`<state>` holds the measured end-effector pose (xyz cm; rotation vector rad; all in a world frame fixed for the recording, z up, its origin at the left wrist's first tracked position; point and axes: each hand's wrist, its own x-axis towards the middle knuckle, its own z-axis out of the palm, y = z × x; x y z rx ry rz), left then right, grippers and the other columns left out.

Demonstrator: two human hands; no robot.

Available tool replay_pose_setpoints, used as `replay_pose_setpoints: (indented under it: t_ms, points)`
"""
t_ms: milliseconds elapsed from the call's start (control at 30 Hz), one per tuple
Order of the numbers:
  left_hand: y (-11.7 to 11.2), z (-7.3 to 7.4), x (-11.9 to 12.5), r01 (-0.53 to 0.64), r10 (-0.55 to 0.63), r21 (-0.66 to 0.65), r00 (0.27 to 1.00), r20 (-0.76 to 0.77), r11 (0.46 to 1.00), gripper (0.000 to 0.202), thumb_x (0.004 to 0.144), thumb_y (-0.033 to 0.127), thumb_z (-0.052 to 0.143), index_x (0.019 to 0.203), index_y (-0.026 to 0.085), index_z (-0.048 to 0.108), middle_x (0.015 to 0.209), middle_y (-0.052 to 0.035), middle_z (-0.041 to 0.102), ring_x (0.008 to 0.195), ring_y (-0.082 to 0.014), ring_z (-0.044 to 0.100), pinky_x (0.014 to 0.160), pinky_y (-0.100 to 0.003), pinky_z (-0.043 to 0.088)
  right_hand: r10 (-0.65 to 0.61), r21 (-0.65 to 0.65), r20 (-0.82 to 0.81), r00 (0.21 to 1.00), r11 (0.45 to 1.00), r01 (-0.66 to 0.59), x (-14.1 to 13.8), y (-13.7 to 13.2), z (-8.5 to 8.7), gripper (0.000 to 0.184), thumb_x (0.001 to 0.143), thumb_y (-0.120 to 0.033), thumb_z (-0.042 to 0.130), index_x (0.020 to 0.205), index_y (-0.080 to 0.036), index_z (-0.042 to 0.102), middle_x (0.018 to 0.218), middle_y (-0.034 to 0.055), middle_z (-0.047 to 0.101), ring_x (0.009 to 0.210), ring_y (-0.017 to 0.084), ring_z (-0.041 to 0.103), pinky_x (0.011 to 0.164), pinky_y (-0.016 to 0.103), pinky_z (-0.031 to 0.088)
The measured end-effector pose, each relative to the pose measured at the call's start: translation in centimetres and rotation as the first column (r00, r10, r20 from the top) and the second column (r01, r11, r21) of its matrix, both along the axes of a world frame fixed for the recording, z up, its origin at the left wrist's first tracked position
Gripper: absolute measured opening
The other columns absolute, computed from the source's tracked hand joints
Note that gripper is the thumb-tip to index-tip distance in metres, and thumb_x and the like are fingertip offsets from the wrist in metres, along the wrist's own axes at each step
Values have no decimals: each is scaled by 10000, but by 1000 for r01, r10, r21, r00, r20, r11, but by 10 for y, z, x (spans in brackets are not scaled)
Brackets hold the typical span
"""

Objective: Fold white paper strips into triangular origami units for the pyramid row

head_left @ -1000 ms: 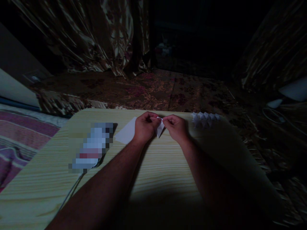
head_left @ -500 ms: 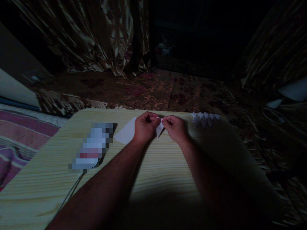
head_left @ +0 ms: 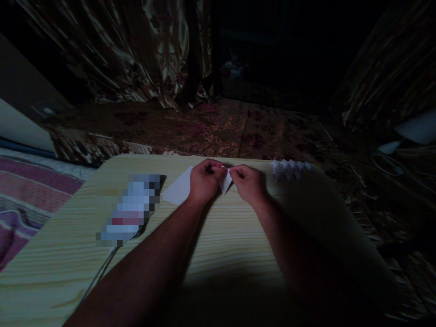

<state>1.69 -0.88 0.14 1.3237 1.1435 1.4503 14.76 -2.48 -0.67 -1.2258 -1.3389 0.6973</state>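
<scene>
Between my two hands is a small folded piece of white paper [head_left: 225, 184], its pointed lower end showing below the fingers. My left hand [head_left: 206, 181] pinches it from the left with thumb and fingers. From the right, my right hand [head_left: 250, 181] grips its upper edge between thumb and forefinger. Flat on the table beside my left hand lies a white paper sheet [head_left: 177, 188], partly covered by that hand. Several small folded paper pieces [head_left: 291, 169] stand in rows at the table's far right.
The light wooden table [head_left: 231, 240] carries a blurred-out device [head_left: 131, 206] on the left, with a white cable [head_left: 97, 274] running from it. Behind stands a ledge covered in patterned cloth [head_left: 204, 125]. A striped bedspread [head_left: 30, 186] lies at the left, a pale lamp [head_left: 417, 128] at the right.
Both hands keep their pinch on the folded paper in nearly the same spot. Only a very slight shift of the fingers and paper shows.
</scene>
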Motion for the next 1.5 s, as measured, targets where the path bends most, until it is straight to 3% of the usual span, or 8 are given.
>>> replay_pose_setpoints:
  t_ms: [133,333,667,1067,1300,1500]
  points:
    - [2,-3,-2,44,-45,-12,999,-18,999,264,641,336,734,812,144,673,642,-15,628,534,-104,529,513,-219,429,15,-21,-57,998,1000,-17,2,2,-1,196,760,-340,585,774,-167,677,658,15,660,598,137,597,541,227,457]
    - [3,-3,-3,196,-188,-87,978,91,977,271,625,354,753,774,147,664,656,-23,649,538,-115,552,517,-229,430,46,-35,-98,994,998,-50,5,4,-1,191,746,-341,591,756,-163,659,648,9,651,602,134,590,553,228,455]
    - [3,-1,-6,194,-185,-91,978,100,977,228,624,335,754,691,141,655,660,-32,664,557,-121,565,546,-238,434,138,-76,-156,978,986,-151,8,7,-2,188,732,-346,616,760,-162,645,654,2,640,596,119,571,556,224,444]
    - [5,-2,-8,218,-205,-64,964,167,974,114,627,212,729,657,134,651,680,-26,675,598,-119,572,595,-241,441,172,-44,-154,973,983,-180,7,6,-3,152,743,-313,609,755,-163,638,658,0,629,607,119,567,566,228,437]
    - [6,0,-7,145,-141,-34,985,100,989,254,737,350,654,604,138,617,552,16,554,508,-76,453,505,-210,347,133,-42,-140,981,989,-140,9,7,-3,149,738,-300,606,753,-155,637,627,-11,608,577,106,544,542,214,409]
    - [3,-1,-5,276,-269,-86,960,78,957,254,629,343,756,711,137,633,650,-6,632,554,-105,533,528,-220,405,109,-49,-165,980,992,-119,9,7,-3,149,730,-305,617,739,-156,629,628,-7,613,579,112,557,544,220,424]
